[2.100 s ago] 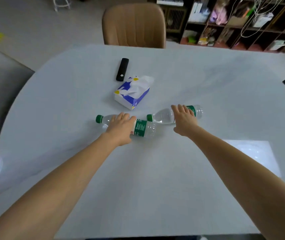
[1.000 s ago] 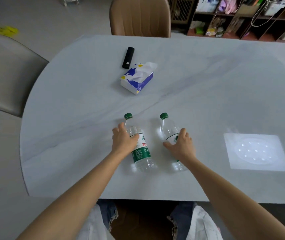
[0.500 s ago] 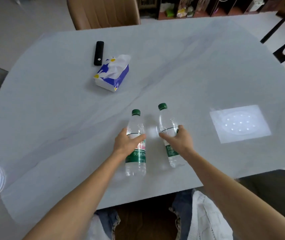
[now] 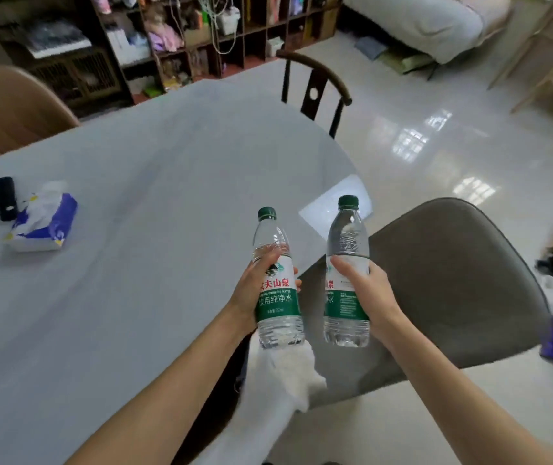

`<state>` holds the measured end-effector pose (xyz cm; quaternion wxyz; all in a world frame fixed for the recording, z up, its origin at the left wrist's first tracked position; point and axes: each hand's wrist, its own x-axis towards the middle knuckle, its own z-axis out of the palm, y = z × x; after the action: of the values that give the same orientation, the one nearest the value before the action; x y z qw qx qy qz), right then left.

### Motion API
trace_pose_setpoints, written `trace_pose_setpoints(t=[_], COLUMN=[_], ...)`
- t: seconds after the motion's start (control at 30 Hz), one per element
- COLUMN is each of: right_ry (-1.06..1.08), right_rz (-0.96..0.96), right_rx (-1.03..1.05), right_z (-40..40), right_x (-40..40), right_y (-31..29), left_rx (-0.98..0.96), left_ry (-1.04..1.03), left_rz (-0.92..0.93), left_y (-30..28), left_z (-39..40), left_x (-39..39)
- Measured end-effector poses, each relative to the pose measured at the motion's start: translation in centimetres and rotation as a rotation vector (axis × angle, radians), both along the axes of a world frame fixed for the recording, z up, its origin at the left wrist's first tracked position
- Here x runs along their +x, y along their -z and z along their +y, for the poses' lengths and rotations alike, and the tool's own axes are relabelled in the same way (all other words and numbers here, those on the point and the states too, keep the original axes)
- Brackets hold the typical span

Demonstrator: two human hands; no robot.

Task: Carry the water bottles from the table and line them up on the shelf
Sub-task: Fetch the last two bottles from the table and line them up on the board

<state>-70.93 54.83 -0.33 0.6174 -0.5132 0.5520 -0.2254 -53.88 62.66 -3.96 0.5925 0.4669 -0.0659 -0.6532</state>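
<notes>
I hold two clear water bottles with green caps and green labels, both upright and lifted off the table. My left hand (image 4: pixel 250 290) grips the left bottle (image 4: pixel 277 290) around its label, above the table's near right edge. My right hand (image 4: pixel 365 290) grips the right bottle (image 4: pixel 347 263) at mid-height, over a grey chair. The pale marble table (image 4: pixel 127 263) lies to the left. A dark wooden shelf unit (image 4: pixel 181 35) crammed with items stands at the far wall.
A blue and white tissue pack (image 4: pixel 42 221) and a black remote (image 4: pixel 5 198) lie at the table's left. The grey chair (image 4: pixel 453 280) stands close on my right, a black chair (image 4: pixel 315 88) at the far table edge, a tan chair (image 4: pixel 10 109) far left. Glossy white floor stretches to the right.
Both bottles went from lying on the table to standing, then were lifted clear of it. My view has swung to the right, toward the shelf and floor.
</notes>
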Motion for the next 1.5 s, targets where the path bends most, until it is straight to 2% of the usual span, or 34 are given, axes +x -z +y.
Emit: trace_pose_setpoints(t=[0.13, 0.27, 0.43, 0.5, 0.73, 0.93, 1.17, 1.37, 1.5], right_ry=[0.188, 0.314, 0.482, 0.548, 0.752, 0.838, 0.878, 0.844, 0.726], right_rz=[-0.072, -0.154, -0.194, -0.22, -0.283, -0.309, -0.303, -0.311, -0.331], right_rx=[-0.022, 0.001, -0.005, -0.005, 0.009, 0.025, 0.0, 0.024, 0.023], right_z=[-0.1, 0.2, 0.6, 0.1, -5.0, -15.7, -31.4, -45.6, -57.9], right_x=[-12.2, -25.5, -40.6, -45.4, -57.0, -63.8, -70.0, -73.5, -73.1], right_y=[-1.3, -2.1, -3.6, -3.8, -2.2, -1.1, -3.8, -3.7, -2.4], left_rx=[-0.032, -0.06, -0.078, -0.116, -0.179, -0.204, -0.222, -0.223, -0.205], left_ry=[0.182, 0.304, 0.51, 0.606, 0.785, 0.848, 0.895, 0.846, 0.731], left_rz=[0.009, -0.057, 0.008, 0.035, -0.091, -0.105, -0.146, -0.225, -0.29], left_y=[-1.5, -3.1, -5.2, -5.4, -4.8, -2.7, -4.6, -5.0, -4.4], left_z=[-3.3, -6.0, -9.2, -11.0, -19.2, -30.6, -46.1, -58.8, -68.6], left_x=[-11.0, -23.9, -38.9, -43.8, -56.9, -64.4, -70.9, -72.4, -71.3])
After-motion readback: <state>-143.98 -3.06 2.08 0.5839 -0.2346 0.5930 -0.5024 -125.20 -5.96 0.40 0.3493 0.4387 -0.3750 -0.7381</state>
